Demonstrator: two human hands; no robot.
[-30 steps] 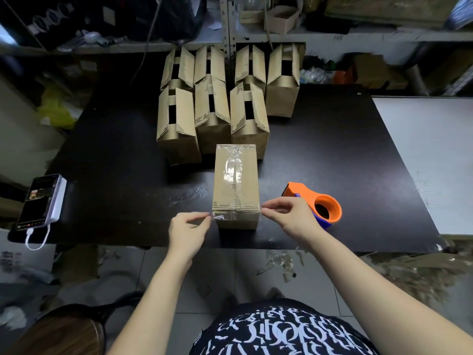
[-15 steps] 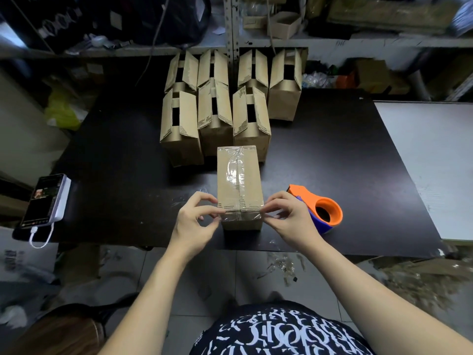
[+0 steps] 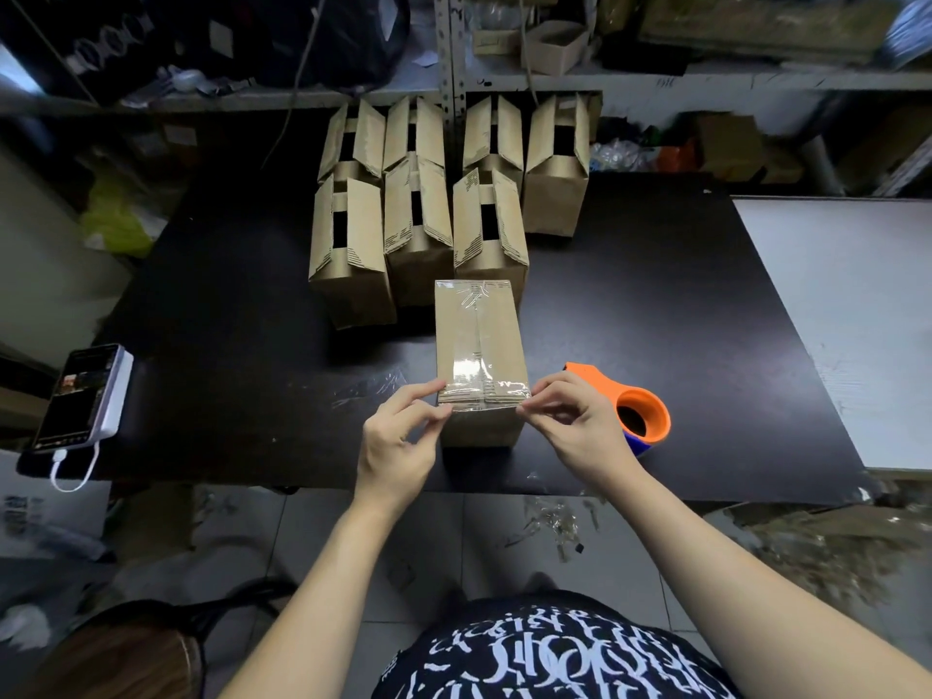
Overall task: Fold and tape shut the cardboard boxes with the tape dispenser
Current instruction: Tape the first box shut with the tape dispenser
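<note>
A closed cardboard box point(image 3: 479, 340) lies lengthwise near the front of the black table point(image 3: 655, 305), with clear tape along its top seam and a clear tape strip point(image 3: 481, 400) across its near edge. My left hand point(image 3: 398, 436) pinches the left end of that strip at the box's near left corner. At the near right corner my right hand point(image 3: 575, 426) pinches the strip's other end. The orange tape dispenser point(image 3: 630, 406) rests on the table just right of my right hand. Several cardboard boxes with flaps standing open point(image 3: 418, 219) are grouped behind the closed box.
A phone on a white power bank point(image 3: 80, 396) with a cable lies at the table's left front corner. A white board point(image 3: 852, 320) adjoins the table on the right. Cluttered shelves point(image 3: 555, 68) run along the back. Tape scraps litter the floor point(image 3: 549, 522).
Both hands rose from beside the box's lower front corners to its top near edge and now pinch the tape strip's ends there. The box and dispenser have not moved.
</note>
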